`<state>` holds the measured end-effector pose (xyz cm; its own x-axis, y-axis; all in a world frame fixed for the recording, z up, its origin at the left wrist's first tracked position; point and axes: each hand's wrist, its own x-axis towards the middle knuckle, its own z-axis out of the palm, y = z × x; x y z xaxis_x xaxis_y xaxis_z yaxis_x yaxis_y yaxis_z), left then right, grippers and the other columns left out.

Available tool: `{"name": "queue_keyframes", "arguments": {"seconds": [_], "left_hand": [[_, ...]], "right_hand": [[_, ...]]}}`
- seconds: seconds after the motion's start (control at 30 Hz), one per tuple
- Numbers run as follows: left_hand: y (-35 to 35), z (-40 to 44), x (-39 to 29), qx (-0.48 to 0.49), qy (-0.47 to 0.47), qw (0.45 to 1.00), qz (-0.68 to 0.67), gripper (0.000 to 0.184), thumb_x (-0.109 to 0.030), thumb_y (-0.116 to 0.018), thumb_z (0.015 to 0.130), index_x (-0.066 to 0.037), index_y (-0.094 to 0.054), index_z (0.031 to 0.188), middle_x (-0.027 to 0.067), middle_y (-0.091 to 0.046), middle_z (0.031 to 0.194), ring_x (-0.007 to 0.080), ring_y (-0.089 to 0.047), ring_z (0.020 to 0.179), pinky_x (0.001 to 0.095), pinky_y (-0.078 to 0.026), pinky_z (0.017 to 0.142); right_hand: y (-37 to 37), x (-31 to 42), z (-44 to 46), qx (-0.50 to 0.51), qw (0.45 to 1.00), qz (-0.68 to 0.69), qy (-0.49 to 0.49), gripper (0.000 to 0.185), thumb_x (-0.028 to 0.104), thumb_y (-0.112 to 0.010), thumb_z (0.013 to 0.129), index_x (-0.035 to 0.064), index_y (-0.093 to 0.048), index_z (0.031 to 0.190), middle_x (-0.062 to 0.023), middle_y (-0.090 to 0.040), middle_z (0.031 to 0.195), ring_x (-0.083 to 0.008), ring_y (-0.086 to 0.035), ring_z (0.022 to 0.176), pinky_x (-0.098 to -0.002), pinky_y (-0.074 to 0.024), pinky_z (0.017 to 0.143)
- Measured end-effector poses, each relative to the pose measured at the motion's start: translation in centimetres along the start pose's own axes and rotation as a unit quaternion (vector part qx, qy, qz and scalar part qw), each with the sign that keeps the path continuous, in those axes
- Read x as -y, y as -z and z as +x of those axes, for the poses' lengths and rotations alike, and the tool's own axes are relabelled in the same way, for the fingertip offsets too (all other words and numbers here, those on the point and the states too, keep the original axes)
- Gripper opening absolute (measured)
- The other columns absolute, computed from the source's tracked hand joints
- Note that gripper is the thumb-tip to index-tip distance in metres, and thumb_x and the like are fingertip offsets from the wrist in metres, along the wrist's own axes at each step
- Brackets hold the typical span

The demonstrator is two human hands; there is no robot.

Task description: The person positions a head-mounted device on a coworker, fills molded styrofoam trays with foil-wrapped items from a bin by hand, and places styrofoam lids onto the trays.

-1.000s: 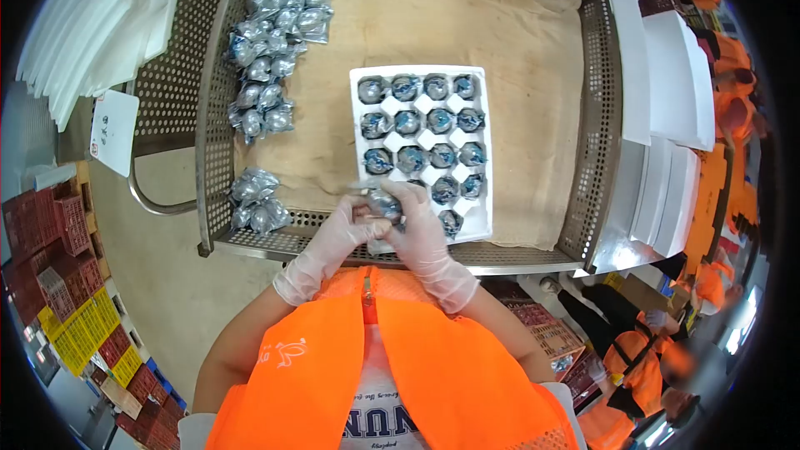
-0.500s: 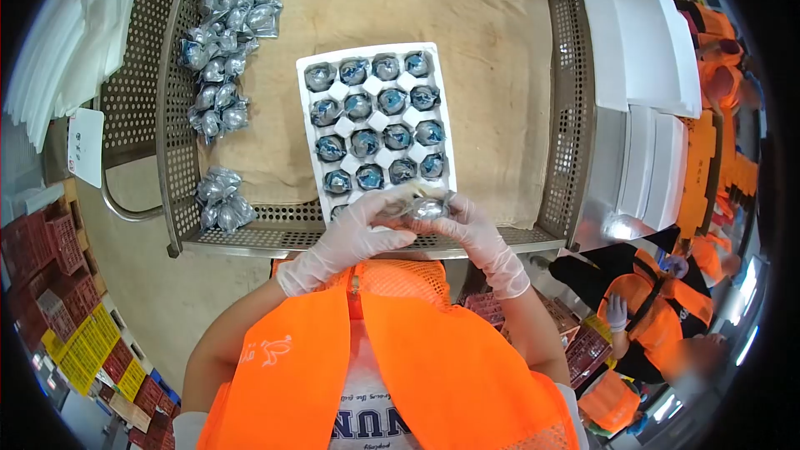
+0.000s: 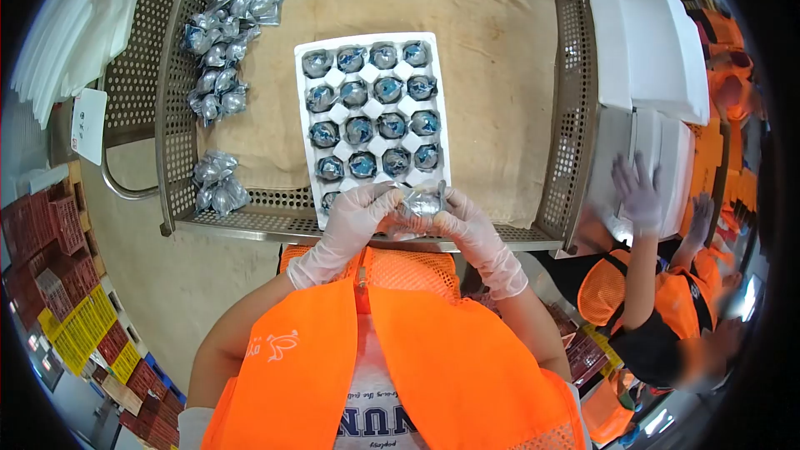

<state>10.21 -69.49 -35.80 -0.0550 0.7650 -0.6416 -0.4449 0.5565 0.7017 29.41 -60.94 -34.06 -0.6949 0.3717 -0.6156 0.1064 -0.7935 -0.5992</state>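
Observation:
Between my two gloved hands, over the near edge of the white foam tray (image 3: pixel 337 79), is a round item in clear plastic wrap (image 3: pixel 422 203). My left hand (image 3: pixel 360 218) pinches the wrap from the left, and my right hand (image 3: pixel 472 229) grips it from the right. Rows of similar dark, shiny wrapped items (image 3: pixel 358 130) fill the tray's round pockets. My hands hide part of the nearest row. More wrapped items (image 3: pixel 218 54) lie in a strip along the left side, with a smaller cluster (image 3: pixel 220 182) nearer me.
A brown cloth (image 3: pixel 500 100) lines the perforated metal bin (image 3: pixel 570 100). White foam sheets (image 3: pixel 79 25) stand at left and foam pieces (image 3: pixel 658 42) at right. A co-worker in an orange vest (image 3: pixel 675 300) reaches towards the right side. Crates (image 3: pixel 87 333) stand lower left.
The view has shifted, putting the tray further left. Both hands have spread to opposite ends of the wrapped item. The co-worker's gloved hands have come up beside the foam pieces at right.

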Motion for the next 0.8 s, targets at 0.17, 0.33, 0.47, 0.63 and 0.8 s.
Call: {"name": "queue_keyframes", "arguments": {"seconds": [0.17, 0.33, 0.47, 0.63, 0.8], "left_hand": [[0.0, 0.0, 0.8, 0.043, 0.027, 0.994, -0.092, 0.032, -0.021, -0.068, 0.089, 0.001, -0.064, 0.112, 0.0035, -0.067, 0.093, 0.0060, -0.060, 0.077, 0.0205, -0.049, 0.063], [0.5, 0.1, 1.6, -0.010, -0.017, 0.984, 0.178, 0.027, -0.024, -0.070, 0.086, 0.001, -0.062, 0.093, -0.0001, -0.057, 0.077, 0.0073, -0.049, 0.070, 0.0238, -0.041, 0.061], [1.1, 0.8, 3.0, -0.019, -0.087, 0.984, 0.153, 0.031, -0.028, -0.070, 0.087, 0.001, -0.060, 0.084, 0.0013, -0.052, 0.071, 0.0093, -0.045, 0.067, 0.0265, -0.038, 0.058], [0.2, -0.2, 2.5, -0.019, -0.104, 0.994, 0.032, 0.026, -0.026, -0.063, 0.093, 0.000, -0.062, 0.086, 0.0001, -0.056, 0.077, 0.0070, -0.050, 0.072, 0.0237, -0.042, 0.062], [1.1, -0.6, 2.2, 0.075, -0.043, 0.994, -0.071, 0.024, -0.024, -0.059, 0.095, -0.002, -0.060, 0.105, 0.0014, -0.063, 0.092, 0.0078, -0.058, 0.085, 0.0244, -0.049, 0.078]], "right_hand": [[2.5, -2.6, 0.8, -0.040, 0.999, 0.028, 0.022, 0.049, 0.025, -0.065, 0.090, 0.0012, -0.048, 0.129, -0.0076, -0.061, 0.117, -0.0167, -0.061, 0.102, -0.0304, -0.0500, 0.087], [2.9, -3.3, 1.2, -0.036, 0.998, 0.032, 0.026, 0.053, 0.035, -0.065, 0.089, 0.0021, -0.049, 0.128, -0.0057, -0.061, 0.117, -0.0152, -0.061, 0.100, -0.0294, -0.0499, 0.085], [2.3, -3.2, 1.1, -0.032, 0.999, 0.034, 0.025, 0.060, 0.040, -0.067, 0.087, 0.0021, -0.048, 0.130, -0.0054, -0.060, 0.118, -0.0150, -0.060, 0.102, -0.0307, -0.0498, 0.086], [1.6, -3.0, 0.8, -0.043, 0.996, 0.049, 0.057, 0.064, 0.039, -0.069, 0.086, 0.0017, -0.046, 0.132, -0.0057, -0.059, 0.120, -0.0151, -0.059, 0.105, -0.0307, -0.0493, 0.087], [0.2, -3.7, 0.2, -0.049, 0.988, 0.101, 0.103, 0.062, 0.032, -0.070, 0.086, -0.0009, -0.045, 0.132, -0.0068, -0.058, 0.121, -0.0165, -0.058, 0.107, -0.0312, -0.0480, 0.091]]}}
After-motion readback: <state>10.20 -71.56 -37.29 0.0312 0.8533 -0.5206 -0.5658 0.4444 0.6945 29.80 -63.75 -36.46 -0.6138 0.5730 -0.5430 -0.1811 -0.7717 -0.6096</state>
